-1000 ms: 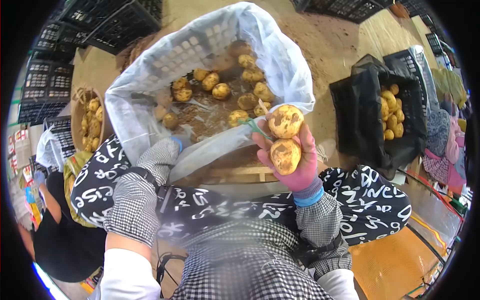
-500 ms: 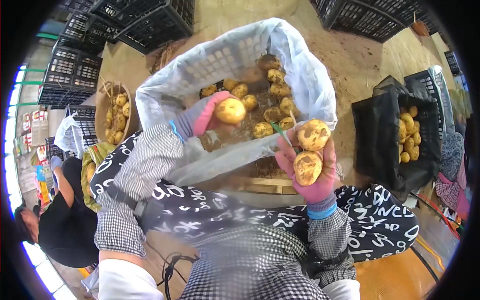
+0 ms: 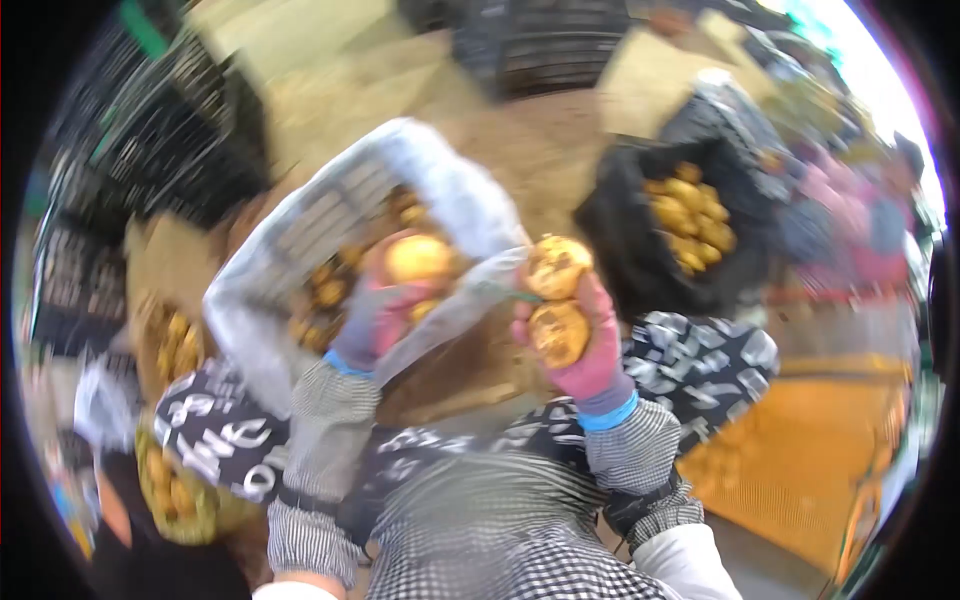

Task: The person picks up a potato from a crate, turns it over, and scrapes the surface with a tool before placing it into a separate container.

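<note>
A yellow potato (image 3: 418,259) is gripped in my left hand (image 3: 392,308), which wears a pink and grey glove and hangs over a crate lined with whitish plastic (image 3: 262,268). Loose soil-marked potatoes (image 3: 328,288) lie inside that crate, partly covered by my left hand and sleeve. Two dirt-patched potatoes, an upper one (image 3: 557,266) and a lower one (image 3: 558,336), rest one above the other in my right hand (image 3: 600,352). Its gloved fingers curl round them just beyond the crate's right side. Motion blurs much of the view.
A black-lined container (image 3: 618,222) of potatoes stands to the right, with a person (image 3: 840,215) beyond it. Black crates (image 3: 540,45) stand at the back and left. A yellow-green bag (image 3: 205,490) of potatoes sits lower left. Orange mesh (image 3: 790,430) lies at the lower right.
The view has swung to the right, bringing the black-lined container nearer the middle. My hands are closer together, and each still holds its potatoes.
</note>
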Demonstrator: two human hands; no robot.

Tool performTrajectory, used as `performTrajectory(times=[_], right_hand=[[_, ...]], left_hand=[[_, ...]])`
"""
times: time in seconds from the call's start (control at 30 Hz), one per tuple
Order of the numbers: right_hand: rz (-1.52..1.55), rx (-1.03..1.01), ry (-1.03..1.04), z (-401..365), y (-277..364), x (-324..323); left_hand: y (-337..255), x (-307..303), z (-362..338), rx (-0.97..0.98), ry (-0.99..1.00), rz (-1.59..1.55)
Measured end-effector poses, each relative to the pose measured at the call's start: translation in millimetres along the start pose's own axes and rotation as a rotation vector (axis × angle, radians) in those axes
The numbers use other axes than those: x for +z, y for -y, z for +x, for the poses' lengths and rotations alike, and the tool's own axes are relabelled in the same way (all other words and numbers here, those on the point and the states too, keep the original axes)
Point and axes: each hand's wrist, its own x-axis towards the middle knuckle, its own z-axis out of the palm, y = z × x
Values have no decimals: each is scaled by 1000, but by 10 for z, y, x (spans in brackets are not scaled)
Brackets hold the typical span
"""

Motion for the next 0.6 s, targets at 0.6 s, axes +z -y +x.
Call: performTrajectory(times=[0.6], right_hand=[[-1849, -843, -2732, -6395, 2411, 1494]], left_hand=[[419, -850, 338, -346, 231, -566]])
